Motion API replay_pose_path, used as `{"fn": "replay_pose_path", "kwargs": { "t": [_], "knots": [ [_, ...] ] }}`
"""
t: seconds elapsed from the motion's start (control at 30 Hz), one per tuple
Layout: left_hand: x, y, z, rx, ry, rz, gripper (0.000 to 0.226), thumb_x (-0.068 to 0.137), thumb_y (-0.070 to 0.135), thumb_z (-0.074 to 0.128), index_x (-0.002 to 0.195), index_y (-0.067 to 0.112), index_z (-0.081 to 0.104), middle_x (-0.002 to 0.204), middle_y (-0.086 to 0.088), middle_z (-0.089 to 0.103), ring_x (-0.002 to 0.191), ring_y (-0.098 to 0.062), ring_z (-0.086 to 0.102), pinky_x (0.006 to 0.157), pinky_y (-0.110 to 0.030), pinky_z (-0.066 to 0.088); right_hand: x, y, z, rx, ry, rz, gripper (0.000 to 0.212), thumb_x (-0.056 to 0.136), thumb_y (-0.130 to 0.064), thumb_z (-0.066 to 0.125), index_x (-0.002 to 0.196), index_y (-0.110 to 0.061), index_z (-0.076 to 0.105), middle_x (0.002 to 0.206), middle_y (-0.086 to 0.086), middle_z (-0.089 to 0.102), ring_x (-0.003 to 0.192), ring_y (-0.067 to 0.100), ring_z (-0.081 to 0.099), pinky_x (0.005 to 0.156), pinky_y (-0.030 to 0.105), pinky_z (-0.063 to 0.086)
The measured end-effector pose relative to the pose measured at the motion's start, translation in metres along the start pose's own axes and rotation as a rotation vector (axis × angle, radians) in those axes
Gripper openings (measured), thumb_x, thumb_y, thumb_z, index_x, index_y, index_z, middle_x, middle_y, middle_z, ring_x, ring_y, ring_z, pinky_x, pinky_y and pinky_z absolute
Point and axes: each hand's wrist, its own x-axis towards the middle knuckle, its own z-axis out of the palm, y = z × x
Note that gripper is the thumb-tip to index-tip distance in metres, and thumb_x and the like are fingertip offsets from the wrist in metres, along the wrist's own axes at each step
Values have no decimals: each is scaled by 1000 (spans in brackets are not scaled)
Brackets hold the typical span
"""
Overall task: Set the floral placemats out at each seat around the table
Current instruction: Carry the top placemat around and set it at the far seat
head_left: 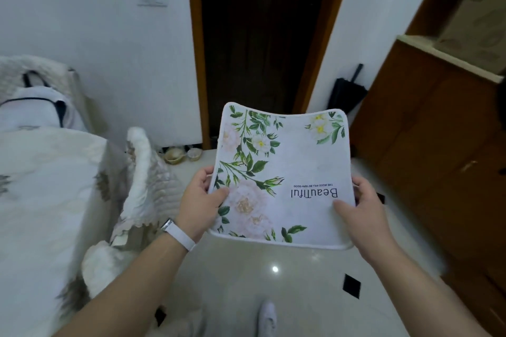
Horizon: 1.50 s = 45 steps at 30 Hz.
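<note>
A white floral placemat (284, 172) with green leaves, pale roses and the word "Beautiful" hangs in the air in front of me, printed side up, text upside down to me. My left hand (201, 202) grips its left edge, thumb on top, fingers underneath. Gripping the right edge in the same way is my right hand (361, 213). The mat sags slightly between them above the floor. The table (41, 186), covered in a cream floral cloth, lies to my left.
A chair (139, 172) with a quilted white cover stands by the table's corner. A dark open doorway (260, 35) is straight ahead, a wooden cabinet (438, 145) with a cardboard box (476, 24) at right. Glossy floor tiles below; my white shoe (267, 317) shows.
</note>
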Motion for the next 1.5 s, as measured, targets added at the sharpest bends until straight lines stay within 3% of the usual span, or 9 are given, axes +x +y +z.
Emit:
{"fn": "replay_pose_path", "kwargs": {
  "t": [0.2, 0.37, 0.57, 0.73, 0.93, 1.17, 1.33, 1.5],
  "knots": [
    [70, 18, 20, 45, 190, 6, 33, 87, -7, 60, 111, 16, 59, 101, -9, 73, 88, -30, 71, 74, -48, 59, 118, -12, 34, 66, -154, -5, 48, 86, 2, 56, 115, -36, 51, 101, -13, 67, 89, 11, 66, 71, 36, 56],
    [124, 30, 33, 72, 305, 34, 31, 88, -7, 60, 107, 17, 59, 95, -4, 73, 75, -17, 71, 61, -31, 58, 200, -26, 58, 74, -268, -13, 46, 87, 1, 56, 113, -36, 49, 102, -14, 66, 91, 12, 66, 74, 38, 57],
    [177, 36, 34, 41, 383, 22, 31, 88, -8, 58, 105, 18, 59, 95, -5, 73, 73, -18, 72, 60, -34, 59, 266, -42, 87, 78, -359, -23, 45, 88, 0, 56, 116, -34, 50, 104, -14, 67, 91, 11, 66, 66, 31, 52],
    [225, 31, 27, 21, 429, 15, 34, 87, -8, 60, 108, 18, 59, 96, -3, 74, 81, -18, 73, 65, -30, 58, 320, -56, 126, 40, -413, -46, 45, 89, 1, 56, 114, -35, 50, 103, -15, 65, 90, 10, 64, 71, 36, 54],
    [305, 26, 4, -39, 472, 9, 31, 87, -9, 59, 110, 12, 57, 94, -4, 71, 71, -12, 72, 56, -21, 55, 387, -74, 190, 31, -449, -65, 44, 88, 1, 58, 116, -33, 51, 100, -15, 65, 87, 10, 65, 66, 34, 56],
    [418, 28, -47, -11, 516, -15, 30, 88, -7, 58, 105, 18, 59, 97, -9, 72, 72, -16, 72, 60, -33, 58, 464, -108, 285, 3, -494, -67, 46, 87, -1, 59, 119, -33, 52, 107, -11, 66, 92, 13, 66, 72, 38, 59],
    [489, 39, -82, -29, 491, -58, 28, 90, -4, 57, 108, 17, 57, 101, -9, 71, 76, -31, 72, 65, -53, 58, 508, -140, 340, 32, -507, -89, 50, 87, 4, 58, 102, -43, 52, 102, -14, 67, 90, 9, 66, 73, 35, 58],
    [535, 48, -108, -28, 560, -55, 28, 89, -5, 57, 105, 18, 58, 98, -11, 71, 74, -26, 71, 63, -53, 59, 544, -159, 388, 32, -517, -119, 45, 87, 2, 58, 115, -33, 54, 105, -10, 67, 93, 12, 66, 78, 41, 59]
  ]
}}
